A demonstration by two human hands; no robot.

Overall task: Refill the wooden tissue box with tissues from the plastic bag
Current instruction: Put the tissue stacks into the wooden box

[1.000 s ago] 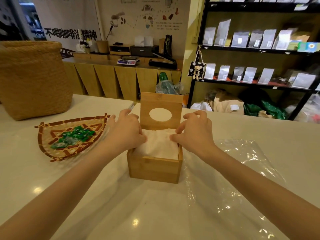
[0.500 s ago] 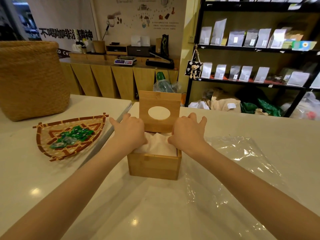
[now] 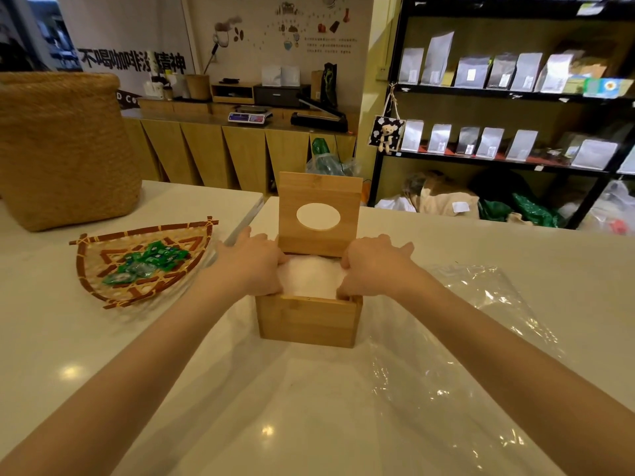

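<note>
Far left of the left grip, at the desk's back edge: tall woven basket, upright. Nearer, just left of the left grip: fan-shaped bamboo tray with green-wrapped sweets heaped inside. Left grip: palm down on the left edge of the wooden tissue box, fingers spread flat and released, thumb side pressing on the white tissues; grasping nothing. Between the two grips: tissues seated in the open box, domed slightly above the rim; hinged lid standing upright behind both grips, oval opening facing the camera. Right grip: mirrored on the box's right edge, fingers extended, thumb side curled down onto the tissues at the rim, otherwise released. Right of and below the right grip: clear plastic bag, flattened on the desk, reaching under the right forearm, its near edge close beside the box. Beyond the right grip, well apart: dark shelf of pouches.
</note>
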